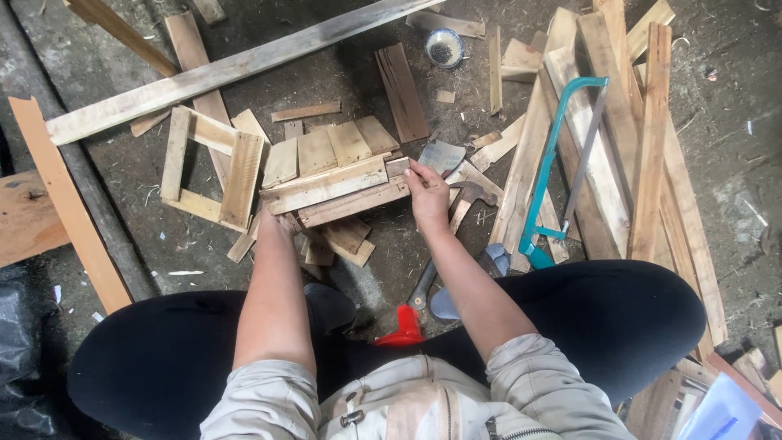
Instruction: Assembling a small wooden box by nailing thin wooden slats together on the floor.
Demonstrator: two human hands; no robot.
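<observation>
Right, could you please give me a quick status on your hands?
Left hand steadying wooden slat assembly. Right hand pinching its right end. Hammer beside it, hacksaw on planks.

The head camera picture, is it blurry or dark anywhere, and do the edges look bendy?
Head view: soft, even daylight with no glare; the right hand and wooden frame look sharp; the long plank bows slightly from wide-lens distortion; the dark trousers lose detail in shadow; the left hand is mostly hidden under the frame.

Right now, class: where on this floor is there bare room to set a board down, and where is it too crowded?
Bare floor lies between the square wooden frame and the person's knee, and above the slat panel near the small bowl. It is crowded right of the right hand: hammer, hacksaw, stacked planks.
</observation>
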